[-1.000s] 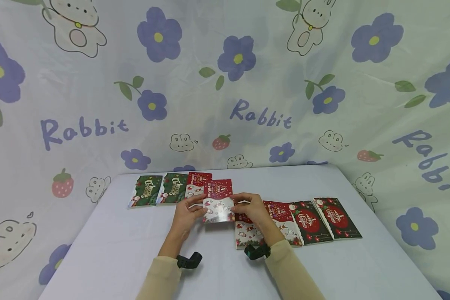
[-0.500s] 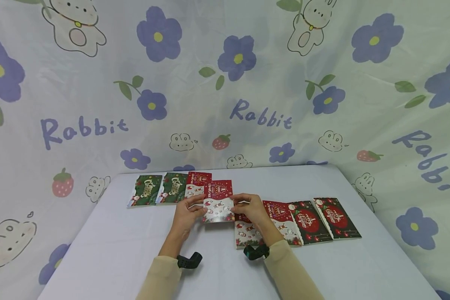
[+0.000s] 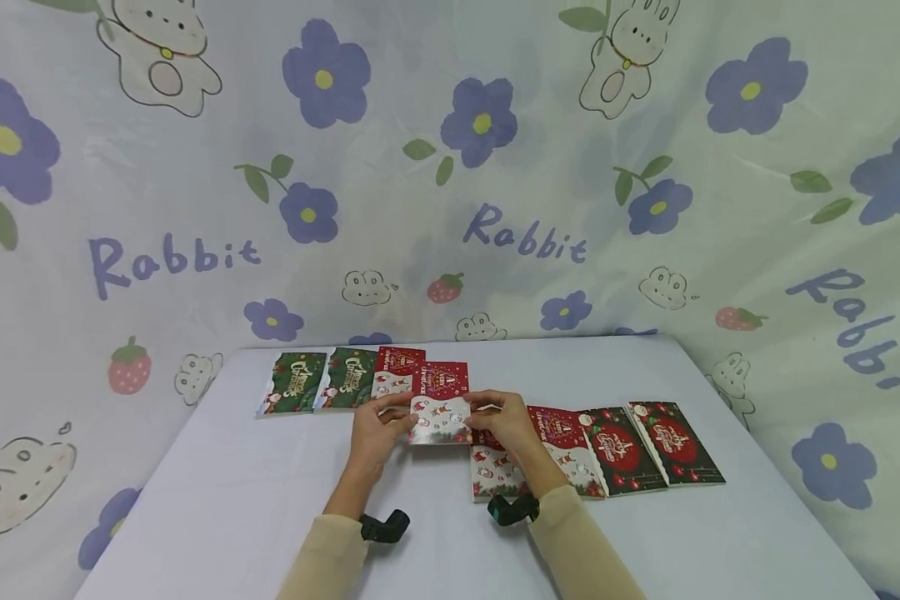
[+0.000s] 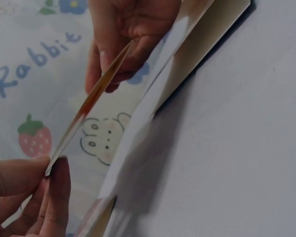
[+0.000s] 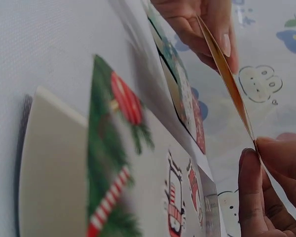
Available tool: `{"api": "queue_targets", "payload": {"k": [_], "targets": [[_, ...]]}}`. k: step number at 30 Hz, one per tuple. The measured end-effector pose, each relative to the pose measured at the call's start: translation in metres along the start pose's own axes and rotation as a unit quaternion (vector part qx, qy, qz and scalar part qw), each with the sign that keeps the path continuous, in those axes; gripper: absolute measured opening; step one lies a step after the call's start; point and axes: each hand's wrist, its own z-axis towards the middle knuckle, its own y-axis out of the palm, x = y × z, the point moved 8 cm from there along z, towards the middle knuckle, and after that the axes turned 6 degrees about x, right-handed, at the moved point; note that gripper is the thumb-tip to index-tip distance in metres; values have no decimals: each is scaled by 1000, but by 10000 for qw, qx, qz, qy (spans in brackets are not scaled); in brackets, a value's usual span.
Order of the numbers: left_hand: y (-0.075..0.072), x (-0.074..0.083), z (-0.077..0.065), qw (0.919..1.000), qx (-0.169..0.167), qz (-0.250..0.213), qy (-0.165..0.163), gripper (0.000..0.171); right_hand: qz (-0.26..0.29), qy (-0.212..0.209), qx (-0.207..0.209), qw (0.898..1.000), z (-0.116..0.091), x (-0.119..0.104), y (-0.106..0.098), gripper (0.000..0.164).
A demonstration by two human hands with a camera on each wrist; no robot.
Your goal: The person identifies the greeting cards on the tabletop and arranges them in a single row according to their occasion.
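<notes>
A red and white Christmas card point(image 3: 441, 412) is held up above the table's middle, between both hands. The left hand point(image 3: 377, 435) pinches its left edge between thumb and fingers, and the right hand point(image 3: 512, 433) pinches the right edge. Both wrist views show the card edge-on, thin and slightly bowed: the left wrist view has the card point(image 4: 91, 101) slanting between the hands, and the right wrist view shows a narrow gap along the card point(image 5: 229, 84). Beneath the right hand lies a thick red and white stack point(image 3: 495, 475) of the same design, partly hidden by the wrist.
At the back left lie two green Christmas stacks point(image 3: 295, 383) and a red one point(image 3: 394, 377), partly behind the held card. Right of the right hand lie another red stack point(image 3: 567, 454) and two dark ones point(image 3: 621, 450). A printed curtain point(image 3: 390, 233) hangs behind the white table point(image 3: 217, 500).
The head view has tilted slightly, shifting the scene a little. Both hands keep their pinch on the card, which stays in nearly the same place; its tilt has changed slightly.
</notes>
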Motion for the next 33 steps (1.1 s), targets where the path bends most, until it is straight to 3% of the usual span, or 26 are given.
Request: {"api": "queue_targets", "payload": {"k": [7, 14, 25, 33], "targets": [[3, 2, 6, 9977, 177, 605, 256, 33, -33, -7, 191, 9998, 3, -1, -3, 34], [15, 13, 23, 9925, 37, 1106, 526, 31, -235, -147, 512, 9983, 16, -11, -10, 32], [31, 25, 55, 9770, 233, 2011, 675, 28, -877, -136, 883, 9921, 46, -25, -13, 34], [41, 23, 70, 9648, 238, 2462, 897, 27, -1444, -32, 1012, 9843, 68, -26, -11, 30]]}}
